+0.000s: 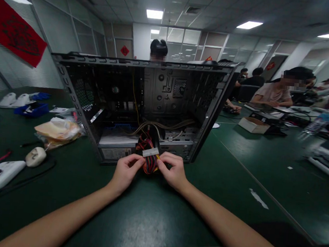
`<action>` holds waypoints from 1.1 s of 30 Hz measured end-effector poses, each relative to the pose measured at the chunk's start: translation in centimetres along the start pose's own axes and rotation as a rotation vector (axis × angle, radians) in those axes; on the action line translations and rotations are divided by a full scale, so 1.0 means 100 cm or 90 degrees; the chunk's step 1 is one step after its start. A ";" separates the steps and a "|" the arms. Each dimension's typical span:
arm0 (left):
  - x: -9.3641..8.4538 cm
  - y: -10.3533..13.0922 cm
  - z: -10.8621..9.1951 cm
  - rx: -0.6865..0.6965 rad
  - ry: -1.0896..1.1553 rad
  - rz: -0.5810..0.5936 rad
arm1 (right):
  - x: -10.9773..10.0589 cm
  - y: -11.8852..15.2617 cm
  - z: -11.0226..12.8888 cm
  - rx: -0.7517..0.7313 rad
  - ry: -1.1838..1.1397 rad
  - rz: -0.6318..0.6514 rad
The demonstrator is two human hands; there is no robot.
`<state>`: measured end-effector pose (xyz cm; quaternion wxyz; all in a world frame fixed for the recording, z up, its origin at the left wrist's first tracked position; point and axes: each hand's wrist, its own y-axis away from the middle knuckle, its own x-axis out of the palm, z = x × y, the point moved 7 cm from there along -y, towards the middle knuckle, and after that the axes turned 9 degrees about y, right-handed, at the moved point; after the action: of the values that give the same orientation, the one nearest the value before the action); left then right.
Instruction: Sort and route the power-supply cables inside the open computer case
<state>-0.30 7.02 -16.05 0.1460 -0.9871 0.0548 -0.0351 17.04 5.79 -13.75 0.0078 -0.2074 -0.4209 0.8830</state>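
head view showed a plastic bag (58, 131), then the left hand (126, 169), thumb and forefinger pinching the edge of a wire bundle (150, 165); its pale connector (150, 152) sat just before the open computer case (157, 96); rightward, the right hand's (175, 171) fingertips pinched yellow wires (158, 156).

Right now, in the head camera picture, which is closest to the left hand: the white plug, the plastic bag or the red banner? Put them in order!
Nearest to the left hand first:
1. White plug: right by the fingertips, in front of the computer.
2. Plastic bag: on the table, off to the left.
3. Red banner: far left, up high.
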 end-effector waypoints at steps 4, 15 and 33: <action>0.003 0.007 -0.005 0.025 -0.015 -0.018 | -0.001 -0.001 0.004 -0.007 0.002 -0.009; 0.007 0.009 0.000 0.032 0.020 -0.008 | 0.002 0.001 0.004 -0.022 0.001 0.028; 0.011 0.012 -0.025 0.227 -0.170 0.012 | 0.036 0.013 0.032 -0.278 0.263 0.183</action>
<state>0.43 5.06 -13.89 0.3243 -0.9411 0.0372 0.0880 12.78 3.23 -14.21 -0.0764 -0.4364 -0.5564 0.7030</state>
